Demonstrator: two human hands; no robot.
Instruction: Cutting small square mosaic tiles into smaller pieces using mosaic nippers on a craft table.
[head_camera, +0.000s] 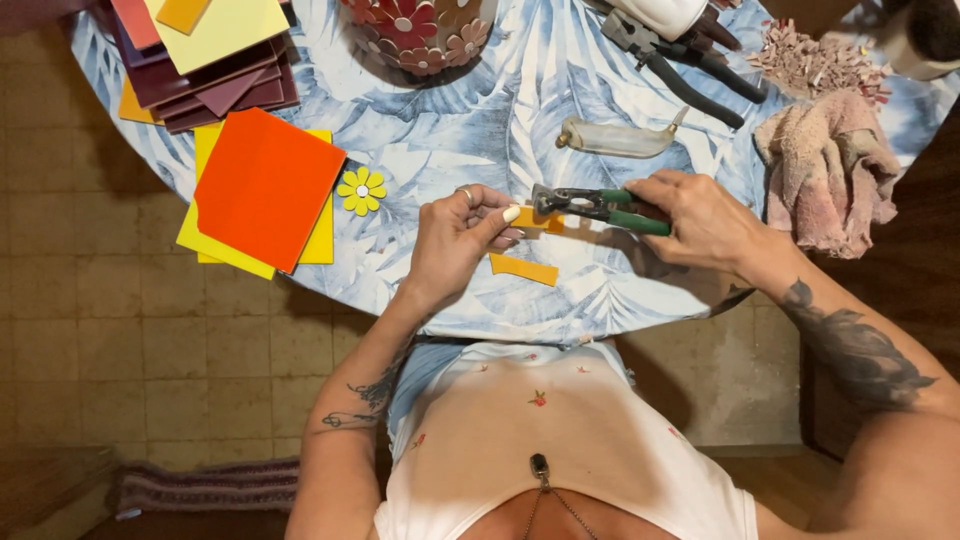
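My left hand (462, 235) pinches a small orange tile piece (530, 218) between thumb and fingers. My right hand (700, 220) is closed around the green handles of a pair of tile nippers (592, 206), whose jaws meet the edge of that piece. A second orange tile strip (523, 269) lies flat on the table just below the hands. A small yellow flower made of tile bits (362, 190) rests left of my left hand.
The round table wears a blue leaf-print cloth (480, 120). An orange tile (267, 187) lies on yellow ones; dark red tiles (215, 85) are stacked behind. Also present: a flower-covered bowl (420, 35), black pliers (690, 75), a pinkish rag (835, 165), tile chips (815, 60).
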